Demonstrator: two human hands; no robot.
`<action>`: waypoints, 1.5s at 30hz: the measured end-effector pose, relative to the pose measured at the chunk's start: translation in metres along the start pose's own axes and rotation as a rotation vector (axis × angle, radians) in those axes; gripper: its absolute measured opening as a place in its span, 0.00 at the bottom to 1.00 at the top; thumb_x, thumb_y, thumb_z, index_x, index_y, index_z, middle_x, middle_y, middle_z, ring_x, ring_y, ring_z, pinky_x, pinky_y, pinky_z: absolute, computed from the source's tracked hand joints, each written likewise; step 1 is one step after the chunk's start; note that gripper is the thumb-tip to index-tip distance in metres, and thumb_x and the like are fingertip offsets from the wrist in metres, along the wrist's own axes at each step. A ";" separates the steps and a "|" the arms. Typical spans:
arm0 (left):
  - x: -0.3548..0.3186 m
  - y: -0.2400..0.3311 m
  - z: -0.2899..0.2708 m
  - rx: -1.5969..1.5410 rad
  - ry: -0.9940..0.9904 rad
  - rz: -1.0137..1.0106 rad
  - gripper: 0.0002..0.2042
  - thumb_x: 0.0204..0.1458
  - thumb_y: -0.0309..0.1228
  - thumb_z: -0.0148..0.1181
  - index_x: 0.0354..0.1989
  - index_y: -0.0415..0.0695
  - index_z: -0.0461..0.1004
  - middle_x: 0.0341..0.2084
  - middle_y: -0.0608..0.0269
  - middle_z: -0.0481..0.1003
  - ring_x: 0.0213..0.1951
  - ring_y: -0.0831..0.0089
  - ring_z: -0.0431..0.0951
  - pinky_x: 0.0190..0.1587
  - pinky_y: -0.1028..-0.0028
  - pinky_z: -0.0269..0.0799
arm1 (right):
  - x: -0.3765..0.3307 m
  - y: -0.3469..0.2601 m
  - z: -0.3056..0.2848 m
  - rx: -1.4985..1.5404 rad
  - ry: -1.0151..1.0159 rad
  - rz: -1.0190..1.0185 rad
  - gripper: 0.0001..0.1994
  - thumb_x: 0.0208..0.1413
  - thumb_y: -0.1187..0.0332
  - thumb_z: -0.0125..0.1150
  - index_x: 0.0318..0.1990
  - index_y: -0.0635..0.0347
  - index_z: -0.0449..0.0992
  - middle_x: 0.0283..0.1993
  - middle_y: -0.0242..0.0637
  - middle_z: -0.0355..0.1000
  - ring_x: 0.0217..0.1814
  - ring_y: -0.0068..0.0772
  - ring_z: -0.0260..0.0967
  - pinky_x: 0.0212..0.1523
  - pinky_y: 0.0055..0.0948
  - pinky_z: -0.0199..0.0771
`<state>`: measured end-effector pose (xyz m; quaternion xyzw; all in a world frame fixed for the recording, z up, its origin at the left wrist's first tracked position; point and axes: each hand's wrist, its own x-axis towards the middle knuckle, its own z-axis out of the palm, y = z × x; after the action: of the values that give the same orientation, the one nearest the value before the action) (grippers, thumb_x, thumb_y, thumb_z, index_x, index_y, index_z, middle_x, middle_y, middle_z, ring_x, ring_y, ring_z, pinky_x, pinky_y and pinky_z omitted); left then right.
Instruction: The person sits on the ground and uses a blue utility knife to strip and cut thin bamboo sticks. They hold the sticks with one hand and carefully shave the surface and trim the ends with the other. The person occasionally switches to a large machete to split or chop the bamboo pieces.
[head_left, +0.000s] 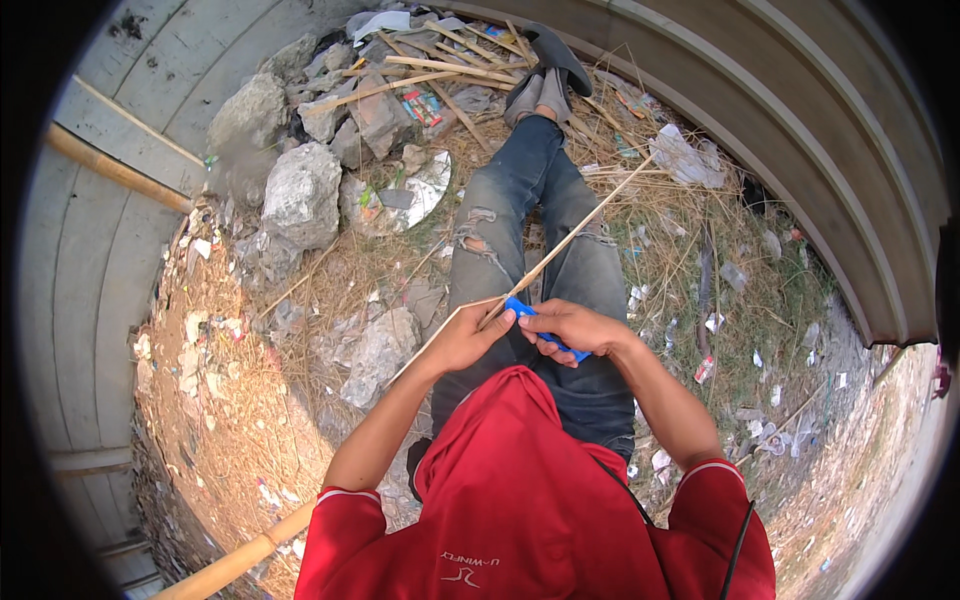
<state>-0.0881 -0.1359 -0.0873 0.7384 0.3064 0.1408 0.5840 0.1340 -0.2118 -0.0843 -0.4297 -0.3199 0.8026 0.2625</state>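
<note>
My left hand (465, 338) is closed around a thin, pale bamboo strip (582, 228) above my thighs. The strip slants up to the far right past my knees, and its other end shows beyond my left wrist. My right hand (580, 326) grips a blue-handled cutter knife (516, 307), its front end against the strip where my hands meet. My left thumb touches the front of the blue handle. I cannot make out the blade. My legs (510, 215), in torn dark jeans, stretch out ahead beneath the strip.
Grey rocks (303, 195) and a broken pale sheet (428, 188) lie to the left. Several bamboo slats (450, 65) are piled near my feet. Corrugated metal (850, 150) curves along the right; a bamboo pole (240, 552) lies at lower left. Dry grass and litter cover the ground.
</note>
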 end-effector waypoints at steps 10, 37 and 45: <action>0.001 -0.002 -0.002 0.340 0.131 -0.139 0.21 0.64 0.51 0.57 0.48 0.45 0.82 0.28 0.50 0.80 0.32 0.55 0.82 0.39 0.63 0.75 | 0.004 -0.001 0.006 0.379 -0.063 0.122 0.09 0.70 0.63 0.54 0.37 0.56 0.69 0.23 0.22 0.59 0.18 0.12 0.50 0.17 0.19 0.51; -0.001 -0.011 -0.006 0.419 0.253 -0.174 0.18 0.63 0.45 0.62 0.51 0.43 0.80 0.19 0.53 0.76 0.24 0.56 0.77 0.33 0.63 0.72 | 0.019 0.017 -0.002 0.365 0.029 -0.181 0.12 0.72 0.59 0.52 0.36 0.53 0.66 0.23 0.23 0.56 0.17 0.14 0.49 0.16 0.20 0.50; -0.049 -0.028 0.012 0.951 0.835 0.729 0.20 0.52 0.29 0.70 0.54 0.39 0.77 0.37 0.45 0.78 0.38 0.52 0.80 0.38 0.63 0.75 | 0.010 0.017 -0.027 0.639 -0.015 -0.249 0.12 0.72 0.59 0.53 0.37 0.55 0.67 0.23 0.24 0.57 0.15 0.13 0.49 0.13 0.19 0.49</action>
<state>-0.1268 -0.1719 -0.1095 0.8520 0.2662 0.4480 -0.0494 0.1498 -0.2079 -0.1138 -0.2778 -0.1042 0.8271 0.4773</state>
